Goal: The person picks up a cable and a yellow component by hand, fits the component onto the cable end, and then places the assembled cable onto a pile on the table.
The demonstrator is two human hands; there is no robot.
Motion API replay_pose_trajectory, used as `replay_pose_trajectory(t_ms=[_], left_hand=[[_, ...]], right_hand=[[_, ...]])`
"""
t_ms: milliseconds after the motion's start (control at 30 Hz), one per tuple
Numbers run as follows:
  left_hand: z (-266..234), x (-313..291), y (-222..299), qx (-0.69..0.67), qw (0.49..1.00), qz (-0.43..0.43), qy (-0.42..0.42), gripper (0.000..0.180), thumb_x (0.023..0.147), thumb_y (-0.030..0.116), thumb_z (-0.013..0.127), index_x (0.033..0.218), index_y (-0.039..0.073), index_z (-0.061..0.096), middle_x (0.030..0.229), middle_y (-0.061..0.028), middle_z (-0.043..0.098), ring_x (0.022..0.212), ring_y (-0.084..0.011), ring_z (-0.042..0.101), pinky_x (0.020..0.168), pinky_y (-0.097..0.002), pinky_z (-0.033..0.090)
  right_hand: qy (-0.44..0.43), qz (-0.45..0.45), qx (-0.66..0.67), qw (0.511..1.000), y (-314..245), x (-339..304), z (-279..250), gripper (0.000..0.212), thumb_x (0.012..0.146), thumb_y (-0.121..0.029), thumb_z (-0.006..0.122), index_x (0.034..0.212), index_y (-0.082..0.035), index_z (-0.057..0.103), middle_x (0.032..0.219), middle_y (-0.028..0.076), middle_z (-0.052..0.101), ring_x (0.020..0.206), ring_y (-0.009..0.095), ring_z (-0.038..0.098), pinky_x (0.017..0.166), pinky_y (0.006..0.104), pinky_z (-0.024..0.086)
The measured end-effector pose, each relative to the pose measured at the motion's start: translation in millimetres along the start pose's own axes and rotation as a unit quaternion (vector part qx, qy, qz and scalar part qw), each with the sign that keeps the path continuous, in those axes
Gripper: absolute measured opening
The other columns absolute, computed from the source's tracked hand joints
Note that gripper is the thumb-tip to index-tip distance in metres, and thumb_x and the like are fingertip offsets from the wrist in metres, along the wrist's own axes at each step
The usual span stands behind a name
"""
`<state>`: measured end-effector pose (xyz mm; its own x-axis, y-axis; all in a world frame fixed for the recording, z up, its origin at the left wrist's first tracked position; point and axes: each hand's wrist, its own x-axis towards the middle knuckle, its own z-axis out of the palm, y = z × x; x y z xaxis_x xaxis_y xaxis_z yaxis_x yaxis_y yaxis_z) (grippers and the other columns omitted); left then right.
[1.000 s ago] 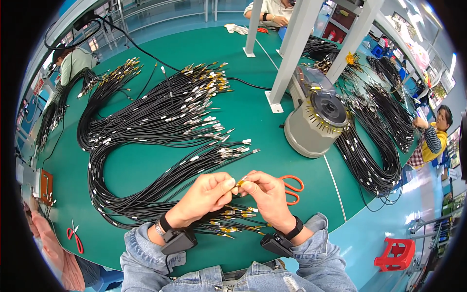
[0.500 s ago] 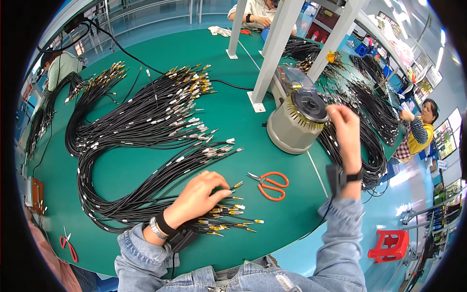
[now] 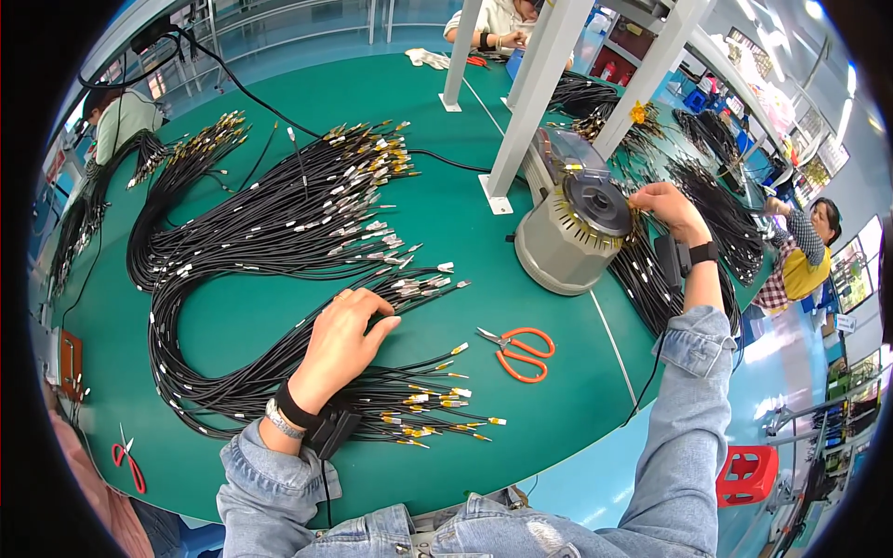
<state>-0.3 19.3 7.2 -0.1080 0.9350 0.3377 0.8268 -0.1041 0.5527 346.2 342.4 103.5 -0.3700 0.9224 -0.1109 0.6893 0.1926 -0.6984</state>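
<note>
My left hand [image 3: 346, 330] is over the black cables [image 3: 279, 363], palm down, with its fingers bent and the thumb apart; I see nothing held in it. Several cable ends with yellow and white sleeves [image 3: 437, 400] fan out to the right, below that hand. At the right, my right hand [image 3: 672, 210] is closed in a pinch against the rim of a round grey dispenser [image 3: 567, 244] with a black disc on top and yellow tabs around it. What lies between those fingertips is too small to make out. Orange-handled snips [image 3: 521, 353] lie between my hands.
A larger bundle of black cables [image 3: 270, 219] spreads over the green table [image 3: 446, 232]. White metal posts [image 3: 521, 130] rise behind the dispenser. More cables [image 3: 716, 214] lie to the right, red-handled scissors [image 3: 128, 458] at lower left. Other people work around, and a red stool [image 3: 747, 474] stands at right.
My left hand has moved left and away from me, off the sleeved cable ends. My right hand has shifted right, its fingertips now pinching at the dispenser's rim.
</note>
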Motion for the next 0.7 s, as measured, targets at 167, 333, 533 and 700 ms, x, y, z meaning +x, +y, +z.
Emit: replay_pose_trajectory(t_ms=[167,333,533,700], left_hand=[[-3.7,-1.0,-0.7,-0.002,1.0,-0.016,0.001,0.011,0.077,0.013,0.063,0.079,0.003,0.06,0.078,-0.0079,0.06,0.076,-0.0266,0.054,0.07,-0.036,0.043],[-4.8,-6.4,-6.6,0.05,0.999,-0.009,-0.007,0.013,0.074,0.011,0.066,0.081,0.003,0.059,0.08,-0.0077,0.059,0.077,-0.0266,0.054,0.07,-0.0355,0.044],[6.5,-12.7,-12.4,0.127,0.991,0.035,-0.003,0.019,0.068,0.009,0.068,0.085,0.005,0.059,0.083,-0.0074,0.055,0.08,-0.0262,0.054,0.069,-0.0357,0.045],[10.0,-7.8,-9.4,0.178,0.983,0.042,-0.008,0.019,0.065,0.009,0.068,0.08,0.005,0.057,0.082,-0.0084,0.052,0.079,-0.0254,0.054,0.067,-0.0346,0.046]], right_hand=[[0.067,-0.039,0.035,0.996,-15.0,-15.4,-0.4,0.015,0.08,-0.014,0.059,0.083,0.0,0.063,0.078,0.003,0.061,0.076,0.012,0.054,0.074,0.0249,0.04],[0.094,-0.096,0.267,0.954,-52.5,-58.0,18.9,0.014,0.085,-0.013,0.056,0.09,-0.002,0.06,0.078,-0.001,0.057,0.069,0.008,0.049,0.065,0.0211,0.037],[-0.009,-0.133,0.416,0.9,-87.4,-123.0,126.2,0.017,0.086,-0.013,0.056,0.095,0.001,0.059,0.081,0.002,0.057,0.072,0.01,0.051,0.069,0.023,0.039],[-0.12,-0.09,0.474,0.868,-96.8,-147.9,194.6,0.017,0.086,-0.013,0.057,0.096,0.001,0.058,0.083,0.003,0.056,0.078,0.011,0.05,0.074,0.0255,0.04]])
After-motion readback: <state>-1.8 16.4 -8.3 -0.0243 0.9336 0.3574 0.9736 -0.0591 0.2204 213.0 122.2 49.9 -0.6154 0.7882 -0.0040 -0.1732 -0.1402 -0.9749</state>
